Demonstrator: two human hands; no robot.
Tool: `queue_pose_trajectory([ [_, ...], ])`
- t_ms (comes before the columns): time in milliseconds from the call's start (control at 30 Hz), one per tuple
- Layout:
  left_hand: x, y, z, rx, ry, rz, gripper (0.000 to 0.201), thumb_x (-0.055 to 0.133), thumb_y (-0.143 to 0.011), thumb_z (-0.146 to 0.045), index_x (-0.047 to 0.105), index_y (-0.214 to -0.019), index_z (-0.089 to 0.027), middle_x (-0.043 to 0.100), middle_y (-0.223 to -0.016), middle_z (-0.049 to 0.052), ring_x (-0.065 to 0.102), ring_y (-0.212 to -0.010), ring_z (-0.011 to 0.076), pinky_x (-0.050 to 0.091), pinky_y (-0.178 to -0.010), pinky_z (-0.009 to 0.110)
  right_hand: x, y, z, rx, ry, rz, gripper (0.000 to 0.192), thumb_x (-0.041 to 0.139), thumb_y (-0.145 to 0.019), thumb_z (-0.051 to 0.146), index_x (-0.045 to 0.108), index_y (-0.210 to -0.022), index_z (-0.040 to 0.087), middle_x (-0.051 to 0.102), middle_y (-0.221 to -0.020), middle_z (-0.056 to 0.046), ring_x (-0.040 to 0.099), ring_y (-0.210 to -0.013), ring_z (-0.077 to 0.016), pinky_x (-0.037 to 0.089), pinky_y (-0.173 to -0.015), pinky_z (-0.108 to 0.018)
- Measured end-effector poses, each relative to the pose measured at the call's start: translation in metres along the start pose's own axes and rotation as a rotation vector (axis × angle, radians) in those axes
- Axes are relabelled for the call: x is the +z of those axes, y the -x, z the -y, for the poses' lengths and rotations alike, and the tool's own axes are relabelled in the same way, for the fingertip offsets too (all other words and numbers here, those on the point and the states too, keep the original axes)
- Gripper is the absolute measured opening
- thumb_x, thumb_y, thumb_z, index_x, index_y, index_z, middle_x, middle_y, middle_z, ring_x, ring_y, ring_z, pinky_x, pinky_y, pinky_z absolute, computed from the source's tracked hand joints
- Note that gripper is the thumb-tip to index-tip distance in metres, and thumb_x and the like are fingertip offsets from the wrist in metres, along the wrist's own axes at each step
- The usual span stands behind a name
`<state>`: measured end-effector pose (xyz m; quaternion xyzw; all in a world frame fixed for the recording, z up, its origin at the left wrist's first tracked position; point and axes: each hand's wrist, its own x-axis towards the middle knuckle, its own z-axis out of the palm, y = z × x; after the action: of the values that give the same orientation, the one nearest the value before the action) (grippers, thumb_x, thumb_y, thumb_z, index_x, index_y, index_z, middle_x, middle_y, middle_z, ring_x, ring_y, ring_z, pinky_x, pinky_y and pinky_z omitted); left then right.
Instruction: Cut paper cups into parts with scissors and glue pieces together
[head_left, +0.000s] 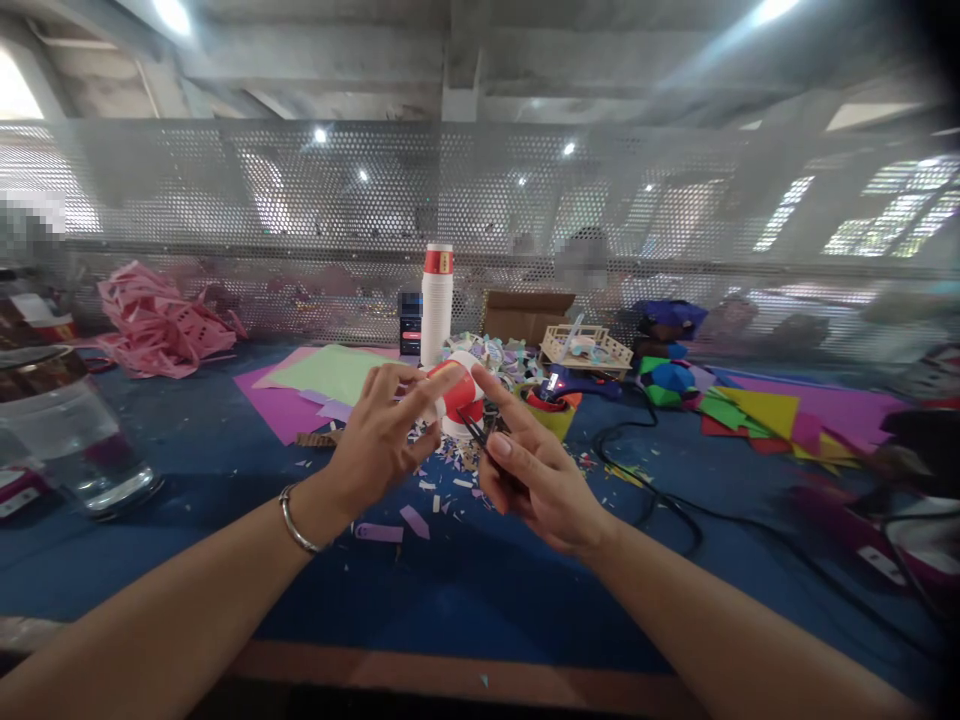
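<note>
My left hand (382, 425) is in front of a red-and-white paper cup (455, 398), its index finger stretched out across the cup and its thumb apart below. Whether that finger touches the cup I cannot tell. The cup looks tilted, and another red-and-white cup part (459, 428) shows beneath it. My right hand (529, 470) is closed around a thin dark tool with narrow pointed prongs (474, 428); its handle is hidden in the palm. The right index finger points toward the cup's upper edge. Small paper scraps (442, 480) lie under and around both hands.
A tall stack of paper cups (436, 315) stands behind. A glue gun (574, 384) rests right of centre, its black cable (667, 490) crossing the blue table. Coloured sheets (322, 375), pink shredded paper (161, 320) and a clear jar (90, 440) are at left; more coloured paper (772, 410) lies right.
</note>
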<state>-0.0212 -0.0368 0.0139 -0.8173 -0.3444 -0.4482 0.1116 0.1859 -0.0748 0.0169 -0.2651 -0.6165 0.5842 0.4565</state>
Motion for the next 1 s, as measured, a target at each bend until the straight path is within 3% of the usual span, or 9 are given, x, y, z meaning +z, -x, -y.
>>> queue_pose_trajectory([
  [100, 0.003, 0.001, -0.005, 0.118, -0.059, 0.046, 0.069, 0.063, -0.09, -0.012, 0.043, -0.151, -0.037, 0.051, -0.12, 0.01, 0.049, -0.111, 0.0272, 0.048, -0.098, 0.047, 0.001, 0.0, -0.001, -0.002, -0.02, 0.022, 0.09, 0.064, -0.093, 0.052, 0.015, -0.164, 0.027, 0.056, -0.051, 0.007, 0.036, -0.038, -0.0081, 0.017, -0.036, -0.019],
  [267, 0.007, 0.004, -0.007, 0.163, -0.122, 0.048, 0.072, 0.062, -0.089, -0.011, 0.04, -0.152, -0.038, 0.051, -0.12, 0.01, 0.048, -0.108, 0.0277, 0.047, -0.097, 0.048, 0.002, 0.001, 0.001, 0.0, -0.023, 0.03, 0.089, 0.064, -0.092, 0.053, 0.018, -0.163, 0.025, 0.055, -0.051, 0.008, 0.038, -0.039, -0.0074, 0.019, -0.038, -0.018],
  [533, 0.005, 0.003, -0.009, 0.152, -0.115, 0.107, 0.073, 0.063, -0.088, -0.014, 0.038, -0.154, -0.033, 0.052, -0.116, 0.011, 0.048, -0.102, 0.0282, 0.048, -0.093, 0.047, 0.001, 0.0, 0.003, 0.006, -0.006, 0.031, 0.088, 0.065, -0.092, 0.053, 0.02, -0.162, 0.025, 0.052, -0.051, 0.009, 0.038, -0.039, -0.0079, 0.019, -0.037, -0.019],
  [700, 0.007, 0.006, -0.013, 0.09, -0.084, 0.207, 0.079, 0.063, -0.087, -0.016, 0.031, -0.158, -0.031, 0.052, -0.111, 0.01, 0.047, -0.102, 0.0292, 0.048, -0.092, 0.048, 0.002, -0.001, 0.0, -0.009, -0.022, 0.052, 0.084, 0.064, -0.094, 0.049, 0.021, -0.162, 0.023, 0.052, -0.05, 0.009, 0.036, -0.039, -0.007, 0.021, -0.039, -0.019],
  [900, 0.011, 0.011, -0.016, 0.13, 0.064, 0.267, 0.078, 0.062, -0.089, -0.016, 0.03, -0.157, -0.033, 0.056, -0.116, 0.01, 0.052, -0.11, 0.0299, 0.048, -0.098, 0.052, 0.002, 0.0, 0.0, 0.011, -0.038, 0.049, 0.077, 0.067, -0.093, 0.048, 0.032, -0.156, 0.021, 0.052, -0.051, 0.009, 0.034, -0.038, -0.0061, 0.017, -0.037, -0.019],
  [1000, 0.012, 0.011, -0.013, 0.059, 0.225, 0.17, 0.077, 0.068, -0.083, -0.014, 0.037, -0.152, -0.032, 0.059, -0.126, 0.01, 0.055, -0.117, 0.0296, 0.048, -0.102, 0.05, 0.001, 0.0, 0.0, -0.018, -0.033, 0.016, 0.062, 0.067, -0.093, 0.047, 0.045, -0.145, 0.021, 0.054, -0.053, 0.008, 0.035, -0.038, -0.0055, 0.017, -0.038, -0.019],
])
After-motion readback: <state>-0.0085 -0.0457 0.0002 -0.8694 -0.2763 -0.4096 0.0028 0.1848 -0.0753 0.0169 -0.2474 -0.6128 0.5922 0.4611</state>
